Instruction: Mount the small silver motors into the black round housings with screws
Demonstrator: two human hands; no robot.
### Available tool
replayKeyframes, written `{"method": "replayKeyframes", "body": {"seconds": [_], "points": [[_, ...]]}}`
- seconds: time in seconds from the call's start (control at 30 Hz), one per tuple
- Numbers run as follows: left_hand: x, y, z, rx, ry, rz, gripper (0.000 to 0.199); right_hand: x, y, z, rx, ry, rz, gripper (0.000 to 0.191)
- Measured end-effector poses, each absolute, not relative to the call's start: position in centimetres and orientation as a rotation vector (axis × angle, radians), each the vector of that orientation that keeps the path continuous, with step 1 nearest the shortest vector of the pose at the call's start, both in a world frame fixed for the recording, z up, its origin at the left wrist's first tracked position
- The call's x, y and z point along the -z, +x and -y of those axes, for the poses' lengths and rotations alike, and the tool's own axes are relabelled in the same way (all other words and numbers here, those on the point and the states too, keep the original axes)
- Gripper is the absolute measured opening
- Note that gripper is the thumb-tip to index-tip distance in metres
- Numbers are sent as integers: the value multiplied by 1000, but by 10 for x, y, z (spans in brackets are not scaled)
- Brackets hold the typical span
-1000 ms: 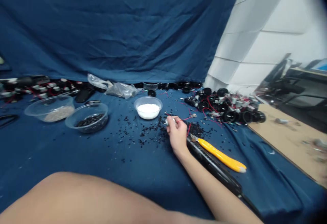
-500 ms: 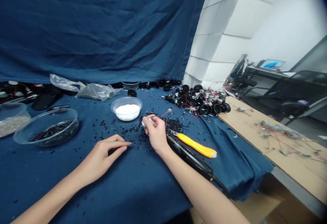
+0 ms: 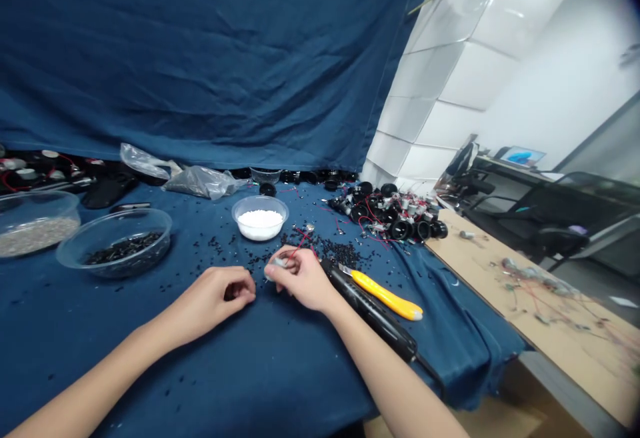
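Note:
My right hand (image 3: pixel 300 277) pinches a small silvery part (image 3: pixel 280 263) with thin red wires trailing up from it. Across a small gap, my left hand (image 3: pixel 220 298) rests low over the blue cloth (image 3: pixel 240 371), its fingers curled with the fingertips together; what they hold, if anything, is too small to make out. Beyond my hands stands a clear bowl of white pellets (image 3: pixel 260 218). Tiny black pieces (image 3: pixel 340 251) lie scattered on the cloth around it. A yellow-handled cutter (image 3: pixel 387 295) and a black corded tool (image 3: pixel 373 315) lie beside my right forearm.
At left are a clear bowl of black pieces (image 3: pixel 120 248) and a tub of greyish bits (image 3: pixel 40 231). Plastic bags (image 3: pixel 200 181) lie behind. A heap of black round parts with red wires (image 3: pixel 390 211) sits back right, near a cardboard-coloured board (image 3: pixel 500 278) bearing wired parts.
My right hand has drawn back toward me with the silvery part, closer to my left hand. The left fingers have curled in from a straighter pose. The view has shifted slightly.

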State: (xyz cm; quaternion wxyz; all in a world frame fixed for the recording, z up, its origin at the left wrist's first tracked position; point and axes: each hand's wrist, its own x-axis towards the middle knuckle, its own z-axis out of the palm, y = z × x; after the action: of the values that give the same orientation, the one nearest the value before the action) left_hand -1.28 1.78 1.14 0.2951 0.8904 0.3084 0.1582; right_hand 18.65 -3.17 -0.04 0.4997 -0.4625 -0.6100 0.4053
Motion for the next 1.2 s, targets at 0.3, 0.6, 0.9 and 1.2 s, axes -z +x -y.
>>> {"method": "replayKeyframes", "body": {"seconds": [0.3,0.6,0.9,1.2], "points": [[1,-11,-13,-267,2358,-791,15,3,189,30,-837,-1325,1592,21],[-6,-9,-15,-346,2379,-837,24,4,202,34,-1002,-1335,1900,16],[-4,-12,-19,-440,2408,-875,25,3,204,34,-753,-1436,1936,18],[-1,-10,-19,-431,2429,-861,25,7,205,31,-697,-1441,1917,19]]}}
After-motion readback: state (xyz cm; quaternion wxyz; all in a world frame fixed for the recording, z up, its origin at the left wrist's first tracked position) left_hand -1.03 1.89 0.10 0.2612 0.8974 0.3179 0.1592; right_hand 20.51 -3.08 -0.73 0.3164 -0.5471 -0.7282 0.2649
